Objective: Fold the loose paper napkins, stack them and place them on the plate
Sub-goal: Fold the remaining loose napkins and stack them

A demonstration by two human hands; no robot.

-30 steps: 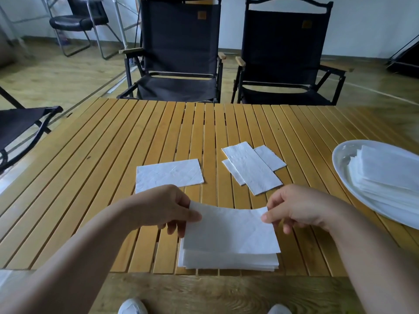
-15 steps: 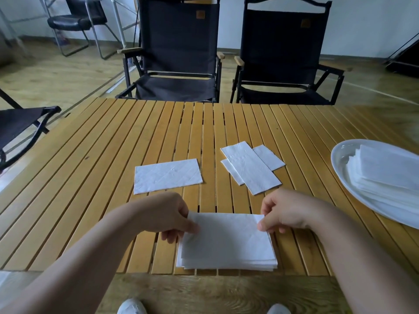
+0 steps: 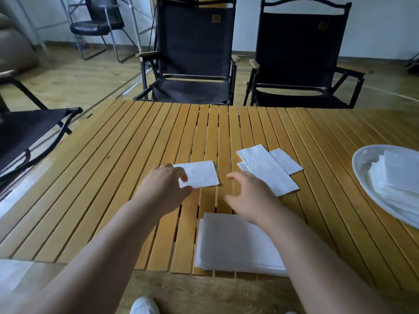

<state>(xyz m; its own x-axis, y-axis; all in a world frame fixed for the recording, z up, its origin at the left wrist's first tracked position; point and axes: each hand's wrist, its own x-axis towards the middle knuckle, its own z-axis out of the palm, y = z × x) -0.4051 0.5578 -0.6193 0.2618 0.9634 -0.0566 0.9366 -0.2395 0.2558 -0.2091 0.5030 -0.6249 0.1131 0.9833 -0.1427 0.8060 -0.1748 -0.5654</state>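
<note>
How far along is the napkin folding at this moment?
Done: folded napkins lie on the plate, and a near stack sits at the table edge. In hand: the left hand reaches the single flat napkin, grip unclear; the right hand hovers open. Left: that napkin, the overlapping napkins, and moving the near stack to the plate.

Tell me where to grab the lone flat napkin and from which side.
Pinch the napkin at its near-left corner, from the near left, where the left hand is. It lies flat and thin on the slatted table, so only an edge offers purchase; a slat gap there may let a thumb slip under.
</note>
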